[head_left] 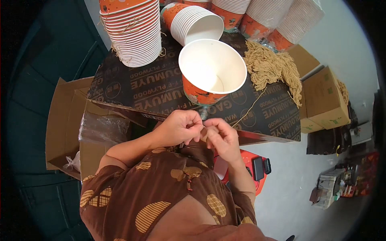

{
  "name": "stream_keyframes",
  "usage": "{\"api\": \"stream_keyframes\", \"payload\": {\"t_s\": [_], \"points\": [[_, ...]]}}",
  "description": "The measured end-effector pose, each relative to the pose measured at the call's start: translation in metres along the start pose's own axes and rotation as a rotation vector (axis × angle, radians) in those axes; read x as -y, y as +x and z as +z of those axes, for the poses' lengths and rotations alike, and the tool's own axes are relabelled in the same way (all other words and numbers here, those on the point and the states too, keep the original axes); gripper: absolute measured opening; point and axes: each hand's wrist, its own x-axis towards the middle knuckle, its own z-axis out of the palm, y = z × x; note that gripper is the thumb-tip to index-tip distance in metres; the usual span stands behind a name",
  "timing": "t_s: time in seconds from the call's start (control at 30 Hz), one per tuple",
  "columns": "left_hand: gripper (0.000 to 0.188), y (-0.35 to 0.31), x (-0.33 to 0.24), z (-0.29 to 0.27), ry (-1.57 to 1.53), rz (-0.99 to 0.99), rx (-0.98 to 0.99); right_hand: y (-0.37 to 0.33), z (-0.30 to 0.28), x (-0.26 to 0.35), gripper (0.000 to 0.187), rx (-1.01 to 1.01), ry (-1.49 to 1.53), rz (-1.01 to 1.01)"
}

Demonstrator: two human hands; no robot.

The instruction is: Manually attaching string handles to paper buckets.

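Observation:
My left hand [181, 127] and my right hand [222, 139] meet at the table's near edge, fingertips pinched close together. What they hold, if anything, is too small to make out. A small clear, shiny piece [204, 113] shows just beyond the fingertips. Straight ahead stands a large orange paper bucket [201, 93] with a white inside, upright and apart from both hands. At the right of the table lies a heap of tan cord [268, 64]. One loose strand [251, 107] runs from it toward my right hand; whether it reaches the fingers I cannot tell.
A tall stack of nested buckets [140, 44] with cord bits stands far left on the dark plywood table [140, 86]. Another stack [192, 25] lies on its side behind; plastic-wrapped stacks [295, 20] line the back. Cardboard boxes [66, 120] flank the table. A red stool [247, 160] holds a black phone-like object [258, 168].

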Motion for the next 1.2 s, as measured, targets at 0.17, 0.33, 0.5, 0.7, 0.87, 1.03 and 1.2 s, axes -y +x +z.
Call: {"api": "stream_keyframes", "payload": {"t_s": [0.17, 0.33, 0.5, 0.7, 0.87, 1.03, 1.2], "points": [[0.003, -0.002, 0.001, -0.003, 0.065, -0.015, 0.017, 0.003, 0.004, -0.016, 0.007, -0.061, -0.269, -0.243], [0.003, -0.006, -0.001, -0.004, 0.028, 0.02, 0.016, 0.003, 0.012, -0.009, 0.006, -0.136, -0.319, -0.332], [0.004, -0.011, -0.014, -0.007, 0.017, 0.045, -0.032, 0.001, 0.01, -0.01, 0.004, -0.217, -0.35, -0.355], [0.02, 0.001, -0.021, -0.034, 0.627, 0.755, -0.522, 0.003, 0.011, 0.002, 0.008, -0.399, -0.258, -0.497], [0.036, 0.019, -0.056, -0.045, 1.027, 0.96, -0.535, 0.009, 0.005, 0.0, 0.013, -0.519, -0.499, -0.685], [0.031, 0.03, -0.046, -0.054, 1.157, 0.939, -0.417, 0.018, 0.003, 0.001, 0.015, -0.582, -0.719, -0.876], [0.026, 0.033, -0.043, -0.042, 1.089, 0.949, -0.376, 0.028, 0.0, -0.001, 0.02, -0.63, -0.812, -0.934]]}}
